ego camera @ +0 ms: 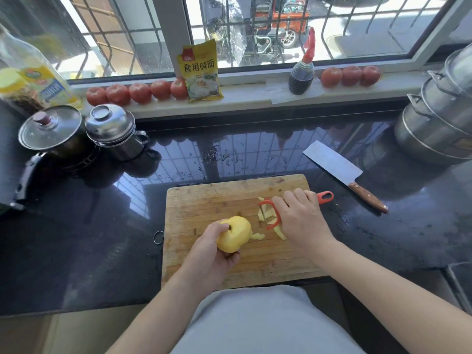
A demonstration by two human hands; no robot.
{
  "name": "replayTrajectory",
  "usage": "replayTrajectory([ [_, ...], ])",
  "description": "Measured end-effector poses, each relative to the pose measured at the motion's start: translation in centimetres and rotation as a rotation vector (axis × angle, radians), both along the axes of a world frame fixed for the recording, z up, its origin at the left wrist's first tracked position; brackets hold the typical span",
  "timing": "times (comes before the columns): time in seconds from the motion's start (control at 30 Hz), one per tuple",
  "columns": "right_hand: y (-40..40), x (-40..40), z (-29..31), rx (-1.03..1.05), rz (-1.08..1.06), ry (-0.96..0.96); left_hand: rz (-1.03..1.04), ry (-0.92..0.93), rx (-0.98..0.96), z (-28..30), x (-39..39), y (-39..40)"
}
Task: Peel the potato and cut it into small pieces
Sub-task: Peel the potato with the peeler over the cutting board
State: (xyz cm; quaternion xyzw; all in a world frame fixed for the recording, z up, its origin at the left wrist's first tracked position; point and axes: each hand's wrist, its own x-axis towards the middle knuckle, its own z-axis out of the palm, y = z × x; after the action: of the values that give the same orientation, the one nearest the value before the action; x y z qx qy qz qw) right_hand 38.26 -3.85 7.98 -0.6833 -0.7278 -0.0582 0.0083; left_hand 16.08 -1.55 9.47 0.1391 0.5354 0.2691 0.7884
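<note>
A yellow, mostly peeled potato (235, 233) is held just above the wooden cutting board (204, 200) by my left hand (212, 254), whose fingers curl around its underside. To its right, my right hand (298, 218) grips a red peeler (325, 197), whose handle sticks out toward the right while its head lies over a small heap of potato peels (267, 213) on the board. A cleaver (339, 169) with a wooden handle lies on the dark counter, right of the board.
Two lidded steel pots (76, 131) stand at the left, a stacked steamer (439, 113) at the far right. Tomatoes (138, 93), a yellow packet (201, 72) and a sauce bottle (302, 75) line the windowsill. Water drops lie on the counter (255, 154) beyond the board.
</note>
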Motion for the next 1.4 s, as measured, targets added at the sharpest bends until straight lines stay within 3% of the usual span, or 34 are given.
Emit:
replayTrajectory([
  [0.1, -0.7, -1.3, 1.4, 0.207, 0.189, 0.107, -0.039, 0.026, 0.062, -0.2, 0.1, -0.1],
  [0.23, -1.1, -2.7, 2.4, 0.189, 0.29, 0.088, -0.08, 0.022, 0.117, 0.0, 0.5, -0.1],
  [0.43, -0.3, -1.4, 1.0, 0.212, 0.262, 0.038, -0.133, 0.013, 0.142, 0.4, 0.3, -0.3],
  [0.53, 0.8, -0.6, -0.1, 0.152, 0.181, -0.038, -0.131, 0.038, 0.122, 0.3, 0.2, -0.4],
  [0.7, 1.7, 0.6, 0.0, -0.227, -0.096, -0.156, -0.116, 0.015, 0.121, 0.5, -0.2, -0.7],
  [0.8, 1.2, 0.4, 0.0, -0.303, -0.137, -0.223, -0.099, -0.03, 0.094, 0.5, -0.3, -0.7],
  [0.87, 0.7, 0.6, -0.3, -0.212, -0.114, -0.172, -0.059, -0.086, 0.067, 0.6, -0.4, -0.7],
  [1.0, -0.8, 0.3, -0.3, 0.191, 0.212, 0.032, 0.001, -0.16, 0.049, 1.1, -0.4, -0.9],
  [1.07, -1.4, -1.0, 0.7, 0.296, 0.296, 0.057, 0.013, -0.166, 0.032, 1.1, -0.3, -0.8],
  [1.4, -0.9, -1.7, 0.5, 0.292, 0.302, 0.009, -0.083, -0.095, 0.082, 0.9, -0.1, -1.1],
])
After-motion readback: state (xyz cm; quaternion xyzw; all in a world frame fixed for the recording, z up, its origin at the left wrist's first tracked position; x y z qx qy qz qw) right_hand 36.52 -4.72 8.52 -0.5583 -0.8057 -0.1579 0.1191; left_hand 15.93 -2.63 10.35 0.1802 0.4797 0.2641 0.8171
